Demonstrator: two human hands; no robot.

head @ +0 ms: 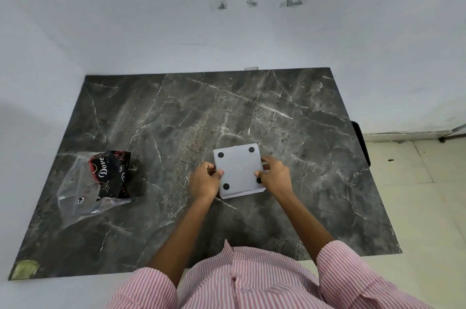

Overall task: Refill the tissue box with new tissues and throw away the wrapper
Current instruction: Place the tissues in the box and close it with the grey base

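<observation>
A square grey tissue box [238, 168] lies upside down on the dark marble table [176, 119], its base with black round feet facing up. My left hand [204, 180] grips its left edge and my right hand [274, 175] grips its right edge. At the table's left lies a clear plastic wrapper [75, 195] with a black and red "Dove" printed part [111, 173]. Whether tissues are inside the box or the wrapper cannot be told.
White walls stand behind and to the left of the table. A tiled floor [416, 182] lies to the right, with a dark object [361, 143] at the table's right edge. A yellowish patch [25, 269] marks the table's near-left corner.
</observation>
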